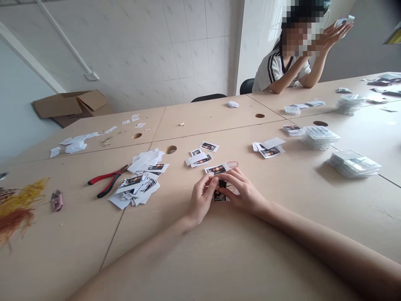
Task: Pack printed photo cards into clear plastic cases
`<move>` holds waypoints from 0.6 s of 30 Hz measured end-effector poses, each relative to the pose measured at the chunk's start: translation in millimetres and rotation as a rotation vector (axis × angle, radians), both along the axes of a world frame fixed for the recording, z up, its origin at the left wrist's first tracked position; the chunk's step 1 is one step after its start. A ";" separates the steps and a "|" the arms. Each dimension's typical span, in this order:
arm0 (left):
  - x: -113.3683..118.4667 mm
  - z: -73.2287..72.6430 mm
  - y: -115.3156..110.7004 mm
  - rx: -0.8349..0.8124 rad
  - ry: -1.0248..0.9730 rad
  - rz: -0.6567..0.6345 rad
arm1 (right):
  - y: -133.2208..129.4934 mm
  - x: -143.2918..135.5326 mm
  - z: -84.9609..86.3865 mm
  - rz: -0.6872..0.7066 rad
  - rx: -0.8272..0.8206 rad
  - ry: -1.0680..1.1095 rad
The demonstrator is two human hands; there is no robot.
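My left hand and my right hand meet over the table, fingers closed in a pinch. Between their fingertips is a small black square piece; its exact kind is too small to make out. Right below the hands lies a black-printed card, partly covered by my fingers. Another printed card rests just beyond the fingertips, beside a small red-outlined tag.
Left of my hands lie a pile of printed cards and red-handled pliers. Yellow and orange threads are at far left. Stacked clear plastic cases stand to the right. Across the table sits another person, hands raised.
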State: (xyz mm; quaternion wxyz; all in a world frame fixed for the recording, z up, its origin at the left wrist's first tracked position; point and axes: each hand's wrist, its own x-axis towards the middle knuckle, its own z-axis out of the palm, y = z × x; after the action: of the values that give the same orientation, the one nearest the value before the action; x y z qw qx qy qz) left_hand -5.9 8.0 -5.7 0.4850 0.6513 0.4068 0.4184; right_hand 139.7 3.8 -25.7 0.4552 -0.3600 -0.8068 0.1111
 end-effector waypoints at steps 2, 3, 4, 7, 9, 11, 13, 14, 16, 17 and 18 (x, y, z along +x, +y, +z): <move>-0.1 -1.4 0.6 -0.013 -0.014 -0.004 | 0.0 -0.4 -1.3 -0.016 -0.024 0.044; -0.3 -2.5 1.0 -0.016 -0.021 0.006 | 0.0 -0.6 -2.2 -0.041 -0.048 0.082; -0.6 -3.8 1.4 -0.020 -0.028 0.023 | 0.1 -0.8 -3.3 -0.075 -0.085 0.127; -1.0 -6.9 2.3 -0.037 -0.037 0.062 | 1.3 -0.4 -6.1 -0.186 -0.230 0.254; -0.6 -7.6 2.6 -0.055 -0.057 0.042 | 2.3 0.6 -6.5 -0.212 -0.324 0.321; 0.2 -7.4 2.8 -0.080 -0.088 0.008 | 2.9 1.4 -5.6 -0.205 -0.379 0.347; 0.9 -6.9 3.0 -0.114 -0.120 -0.020 | 3.0 1.8 -4.0 -0.218 -0.371 0.339; 1.2 -6.7 3.0 -0.128 -0.134 -0.027 | 2.9 1.7 -3.3 -0.232 -0.348 0.326; 1.3 -6.5 3.0 -0.141 -0.156 -0.030 | 2.9 1.6 -2.3 -0.235 -0.304 0.308; 1.3 -6.5 2.9 -0.142 -0.161 -0.029 | 3.1 1.6 -2.0 -0.220 -0.288 0.301; 1.3 -6.5 2.9 -0.142 -0.160 -0.028 | 3.4 1.8 -1.9 -0.202 -0.275 0.295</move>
State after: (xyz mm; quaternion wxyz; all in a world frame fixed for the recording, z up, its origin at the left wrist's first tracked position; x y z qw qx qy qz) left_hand -4.6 10.9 -12.2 0.5667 0.5855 0.3862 0.4322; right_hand 141.4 7.2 -27.6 0.5238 -0.4774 -0.6684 0.2256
